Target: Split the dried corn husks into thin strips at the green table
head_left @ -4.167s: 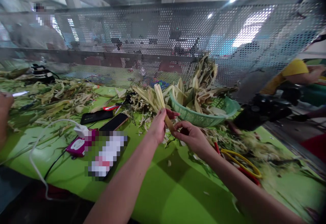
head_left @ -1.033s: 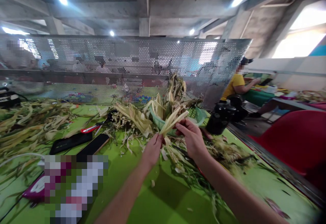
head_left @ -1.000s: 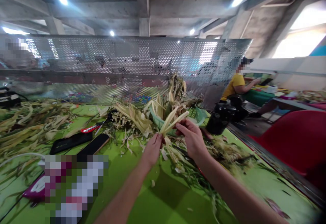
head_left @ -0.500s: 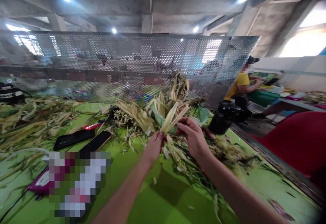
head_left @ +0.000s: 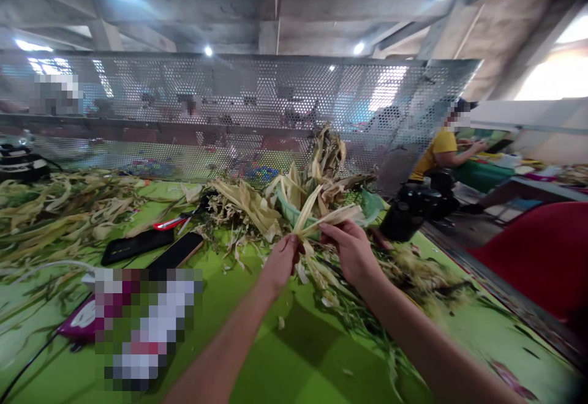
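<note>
Pale dried corn husk strips (head_left: 309, 209) fan out between my two hands above the green table. My left hand (head_left: 281, 261) pinches their lower end, thumb on top. With closed fingertips my right hand (head_left: 351, 248) grips one strip, which points off to the right. Just behind them a light green basket (head_left: 287, 208) holds upright husks (head_left: 294, 187). A loose heap of husks (head_left: 250, 205) lies left of the basket. Thin green and yellow shreds (head_left: 340, 297) are spread beneath my right forearm.
At left lie a husk pile (head_left: 59, 214), a red utility knife (head_left: 171, 223), a black case (head_left: 138, 246), a phone (head_left: 177, 256) and a purple power strip (head_left: 80, 324). A perforated metal screen (head_left: 206, 116) stands behind. A black container (head_left: 407, 211), a red chair (head_left: 537, 257) and a seated person (head_left: 443, 150) are at right.
The strip in my right hand has swung down and to the right, away from the upright one. My left hand keeps its pinch. The whole view has shifted slightly.
</note>
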`<state>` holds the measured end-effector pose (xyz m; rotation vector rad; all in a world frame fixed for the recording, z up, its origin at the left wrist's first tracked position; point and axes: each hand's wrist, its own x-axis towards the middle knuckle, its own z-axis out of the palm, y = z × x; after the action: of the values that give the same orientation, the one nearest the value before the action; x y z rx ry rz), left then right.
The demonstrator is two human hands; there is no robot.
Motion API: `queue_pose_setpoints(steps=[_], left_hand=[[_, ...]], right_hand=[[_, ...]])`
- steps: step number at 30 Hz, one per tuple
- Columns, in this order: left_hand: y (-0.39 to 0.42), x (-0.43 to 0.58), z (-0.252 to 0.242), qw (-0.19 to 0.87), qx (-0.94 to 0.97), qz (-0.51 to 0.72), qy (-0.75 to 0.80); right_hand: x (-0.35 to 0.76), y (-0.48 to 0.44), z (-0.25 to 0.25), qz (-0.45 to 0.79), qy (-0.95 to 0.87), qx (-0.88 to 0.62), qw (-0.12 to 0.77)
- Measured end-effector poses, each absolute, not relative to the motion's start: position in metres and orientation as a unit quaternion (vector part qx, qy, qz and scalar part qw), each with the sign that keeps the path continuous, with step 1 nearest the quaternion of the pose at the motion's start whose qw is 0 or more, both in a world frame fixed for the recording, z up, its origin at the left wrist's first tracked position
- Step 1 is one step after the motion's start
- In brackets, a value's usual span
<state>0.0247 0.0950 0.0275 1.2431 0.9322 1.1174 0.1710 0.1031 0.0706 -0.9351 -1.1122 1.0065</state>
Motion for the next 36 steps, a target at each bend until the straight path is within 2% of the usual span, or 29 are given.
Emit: queue_pose_setpoints(steps=[7, 12, 15, 19, 22, 24, 26, 32, 36], left_hand=[[0.095, 0.024, 0.029, 0.689, 0.391, 0.514, 0.329], [0.093, 0.02, 0.038, 0.719, 0.347, 0.513, 0.317], [0.095, 0.011, 0.045, 0.701, 0.346, 0.544, 0.306], [0.098, -0.005, 0.057, 0.663, 0.354, 0.593, 0.289], [0.095, -0.014, 0.069, 0.65, 0.34, 0.623, 0.272], [0.093, -0.017, 0.076, 0.64, 0.331, 0.638, 0.27], [0.091, -0.017, 0.081, 0.635, 0.323, 0.645, 0.275], [0.088, -0.015, 0.083, 0.621, 0.334, 0.646, 0.291], [0.086, -0.008, 0.08, 0.625, 0.349, 0.634, 0.292]], right_hand=[[0.168, 0.096, 0.076, 0.437, -0.534, -0.369, 0.622], [0.169, 0.1, 0.075, 0.395, -0.558, -0.399, 0.611], [0.18, 0.093, 0.077, 0.361, -0.645, -0.452, 0.499], [0.218, 0.062, 0.076, 0.23, -0.778, -0.517, 0.273], [0.256, 0.04, 0.067, 0.111, -0.792, -0.572, 0.182], [0.276, 0.032, 0.058, 0.075, -0.782, -0.605, 0.128], [0.286, 0.03, 0.047, 0.071, -0.782, -0.608, 0.113], [0.258, 0.042, 0.026, 0.046, -0.814, -0.558, 0.155], [0.234, 0.051, 0.023, 0.032, -0.798, -0.576, 0.175]])
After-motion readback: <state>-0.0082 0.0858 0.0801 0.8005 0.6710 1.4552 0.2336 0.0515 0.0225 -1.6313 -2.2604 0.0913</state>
